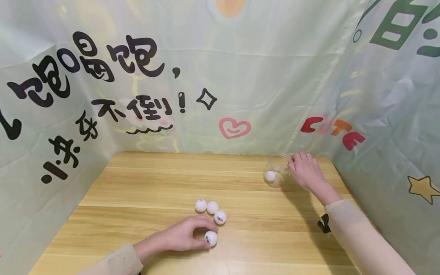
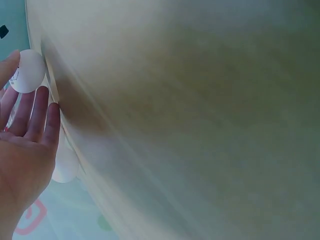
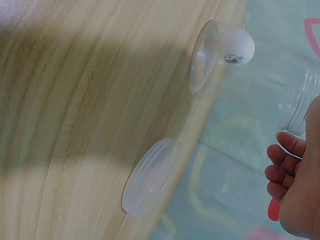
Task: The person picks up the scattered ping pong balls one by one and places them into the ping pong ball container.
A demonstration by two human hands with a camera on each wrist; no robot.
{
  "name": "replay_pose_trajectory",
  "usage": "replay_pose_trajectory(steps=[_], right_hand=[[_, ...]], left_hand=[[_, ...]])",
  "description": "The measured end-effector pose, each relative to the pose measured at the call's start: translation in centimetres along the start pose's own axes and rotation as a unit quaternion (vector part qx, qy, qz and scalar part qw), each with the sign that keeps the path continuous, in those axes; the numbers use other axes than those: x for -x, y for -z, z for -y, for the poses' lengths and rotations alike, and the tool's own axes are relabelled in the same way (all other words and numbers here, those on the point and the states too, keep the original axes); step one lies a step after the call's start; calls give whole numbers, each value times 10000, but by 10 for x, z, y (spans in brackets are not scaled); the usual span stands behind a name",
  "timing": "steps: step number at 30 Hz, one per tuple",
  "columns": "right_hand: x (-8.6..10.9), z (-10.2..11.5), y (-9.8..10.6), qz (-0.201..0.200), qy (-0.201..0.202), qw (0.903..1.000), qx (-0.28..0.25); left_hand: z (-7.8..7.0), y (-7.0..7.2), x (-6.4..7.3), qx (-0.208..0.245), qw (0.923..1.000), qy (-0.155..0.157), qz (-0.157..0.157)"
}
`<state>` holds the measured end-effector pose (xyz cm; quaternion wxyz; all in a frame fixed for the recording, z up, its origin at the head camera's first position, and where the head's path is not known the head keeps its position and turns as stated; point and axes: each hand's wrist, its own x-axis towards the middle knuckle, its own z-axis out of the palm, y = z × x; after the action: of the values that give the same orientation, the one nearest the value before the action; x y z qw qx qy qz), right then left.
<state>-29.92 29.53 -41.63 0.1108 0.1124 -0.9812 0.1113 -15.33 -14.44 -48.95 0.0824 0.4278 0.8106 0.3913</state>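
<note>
My left hand (image 1: 187,233) pinches a white ping-pong ball (image 1: 211,238) between thumb and forefinger at the front of the table. In the left wrist view, the thumb lies against the ball (image 2: 31,72), and the other fingers stretch out below it. Three more ping-pong balls (image 1: 212,207) lie close together just beyond this hand. At the back right, my right hand (image 1: 305,170) grips the rim of a clear plastic jar (image 3: 270,82), its fingers curled and its thumb hidden. The upright jar has one ping-pong ball (image 3: 236,46) at its bottom.
A translucent round lid (image 3: 152,177) lies on the table near the jar, mostly hidden behind the right hand in the head view. Printed cloth (image 1: 275,76) hangs behind and on both sides of the wooden table (image 1: 144,183).
</note>
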Motion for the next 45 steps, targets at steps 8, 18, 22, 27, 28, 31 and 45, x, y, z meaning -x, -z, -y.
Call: replay_pose_trajectory(steps=[8, 18, 22, 27, 28, 31, 45], right_hand=[[0, -2, -1, 18, 12, 10000, 4], [0, -2, -2, 25, 20, 10000, 5], [1, -1, -2, 22, 25, 10000, 7], [0, -1, -2, -4, 33, 10000, 13], [0, -1, -2, -17, 34, 10000, 10], [-1, -2, -3, -34, 52, 10000, 2], [-1, -4, -2, 29, 51, 10000, -13]], left_hand=[[3, -1, -1, 19, 10000, 65, 58], [1, -4, 1, 172, 9998, 42, 72], [-2, -4, 2, 203, 9998, 60, 36], [-5, -3, 2, 282, 9996, 11, -83], [-5, -3, 2, 296, 9995, -19, -106], [-5, -3, 2, 343, 9992, -80, -174], [-13, -3, 3, 657, 9965, -12, -509]])
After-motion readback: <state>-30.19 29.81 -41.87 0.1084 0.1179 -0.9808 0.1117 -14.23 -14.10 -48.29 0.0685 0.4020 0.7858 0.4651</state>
